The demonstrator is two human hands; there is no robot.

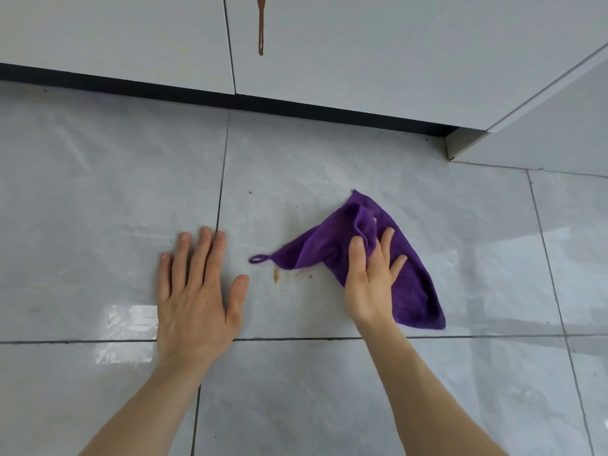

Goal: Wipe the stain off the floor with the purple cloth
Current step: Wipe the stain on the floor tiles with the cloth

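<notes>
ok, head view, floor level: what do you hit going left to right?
left hand flat on the floor → cloth's hanging loop → brown stain → right hand pressing the purple cloth

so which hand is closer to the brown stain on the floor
Roughly even. The left hand lies flat on the tile, its thumb just left of the stain. The right hand presses the purple cloth just right of it.

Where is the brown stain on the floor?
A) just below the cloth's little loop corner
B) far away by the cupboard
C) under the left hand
A: the brown stain shows on the bare tile just under the purple cloth near its loop.
</notes>
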